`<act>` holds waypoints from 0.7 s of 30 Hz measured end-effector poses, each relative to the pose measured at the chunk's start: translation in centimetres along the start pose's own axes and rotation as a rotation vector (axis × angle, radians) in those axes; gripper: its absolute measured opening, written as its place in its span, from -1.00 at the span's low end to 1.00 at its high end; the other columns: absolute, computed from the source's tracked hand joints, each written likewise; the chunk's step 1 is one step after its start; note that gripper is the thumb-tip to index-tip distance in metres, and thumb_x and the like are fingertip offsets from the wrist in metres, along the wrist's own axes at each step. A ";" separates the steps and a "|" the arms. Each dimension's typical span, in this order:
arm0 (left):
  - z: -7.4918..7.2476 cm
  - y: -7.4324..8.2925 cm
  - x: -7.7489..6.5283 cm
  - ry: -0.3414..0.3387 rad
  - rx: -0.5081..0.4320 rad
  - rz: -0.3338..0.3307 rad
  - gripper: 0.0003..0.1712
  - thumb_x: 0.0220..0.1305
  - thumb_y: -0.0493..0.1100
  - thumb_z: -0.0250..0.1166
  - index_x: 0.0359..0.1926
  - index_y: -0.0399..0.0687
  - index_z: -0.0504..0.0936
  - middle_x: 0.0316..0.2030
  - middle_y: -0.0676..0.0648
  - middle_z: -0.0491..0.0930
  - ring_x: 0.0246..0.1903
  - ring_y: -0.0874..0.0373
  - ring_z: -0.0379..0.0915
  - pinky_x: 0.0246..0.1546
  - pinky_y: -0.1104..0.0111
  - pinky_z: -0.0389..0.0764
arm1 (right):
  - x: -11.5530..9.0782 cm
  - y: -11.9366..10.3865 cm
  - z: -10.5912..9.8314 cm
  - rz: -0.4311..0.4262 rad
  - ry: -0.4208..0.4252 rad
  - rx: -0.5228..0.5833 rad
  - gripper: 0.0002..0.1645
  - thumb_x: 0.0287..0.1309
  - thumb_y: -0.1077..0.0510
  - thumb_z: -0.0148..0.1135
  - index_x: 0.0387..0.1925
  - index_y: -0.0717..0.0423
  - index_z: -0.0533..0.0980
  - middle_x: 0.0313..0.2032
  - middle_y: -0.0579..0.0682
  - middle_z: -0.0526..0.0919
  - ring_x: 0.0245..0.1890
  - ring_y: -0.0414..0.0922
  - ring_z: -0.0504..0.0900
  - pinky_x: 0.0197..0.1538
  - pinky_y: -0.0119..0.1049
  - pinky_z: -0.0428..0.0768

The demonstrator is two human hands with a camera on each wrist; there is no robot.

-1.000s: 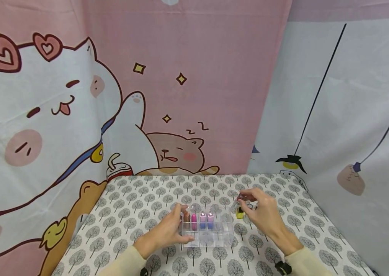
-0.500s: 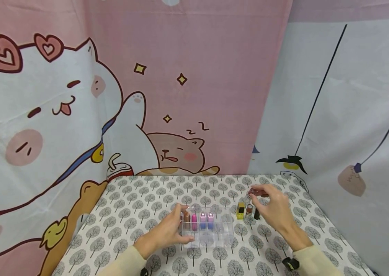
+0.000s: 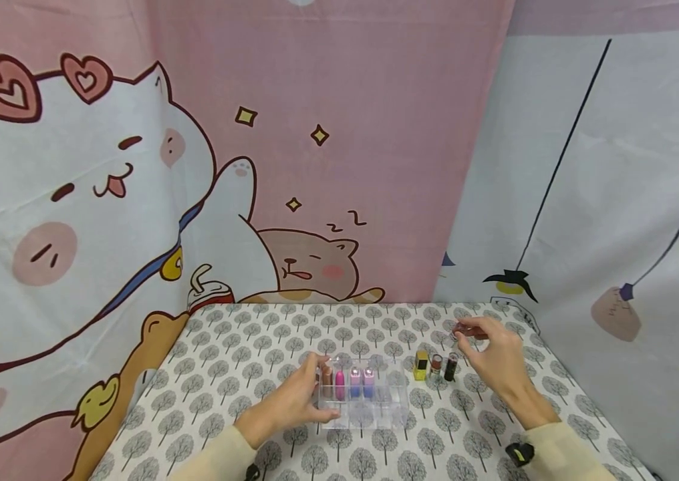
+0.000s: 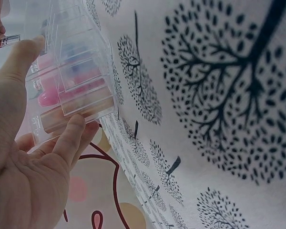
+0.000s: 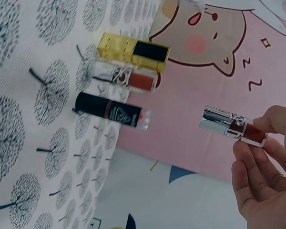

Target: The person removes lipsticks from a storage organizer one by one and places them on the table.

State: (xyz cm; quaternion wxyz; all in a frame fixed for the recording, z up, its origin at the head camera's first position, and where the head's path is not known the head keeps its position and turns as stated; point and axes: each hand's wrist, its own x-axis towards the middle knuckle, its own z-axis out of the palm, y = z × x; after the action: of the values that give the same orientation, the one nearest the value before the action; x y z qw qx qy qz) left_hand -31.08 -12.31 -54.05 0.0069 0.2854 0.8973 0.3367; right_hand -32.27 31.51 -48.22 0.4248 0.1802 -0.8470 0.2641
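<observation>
Fingers (image 5: pixel 250 167) around glossy silver-ended tube (image 5: pixel 232 126)

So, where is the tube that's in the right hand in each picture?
Head: right of centre, in the lower half; the tube is pinched in the right hand.
Left wrist: the tube is at the upper left edge.
Right wrist: the tube is right of centre, about mid-height.
Shared landmark: the tree-print cloth.
</observation>
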 end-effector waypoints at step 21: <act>0.1 -0.2 0.1 -0.012 -0.020 -0.010 0.25 0.21 0.19 0.82 0.65 -0.09 0.24 0.36 -0.14 0.60 0.02 0.10 0.67 0.14 0.38 0.87 | -1.5 4.2 -0.6 0.150 -0.120 -0.028 -0.57 0.25 0.35 0.70 0.14 0.21 0.81 -0.07 0.17 0.92 -0.19 0.18 0.90 -0.11 -0.08 0.93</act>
State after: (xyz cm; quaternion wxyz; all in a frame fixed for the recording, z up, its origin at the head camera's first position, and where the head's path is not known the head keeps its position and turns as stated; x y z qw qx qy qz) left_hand -31.25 -12.33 -54.20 0.0167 0.2826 0.8952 0.3441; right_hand -33.27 35.36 -50.39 0.3548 0.1256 -0.8856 0.2719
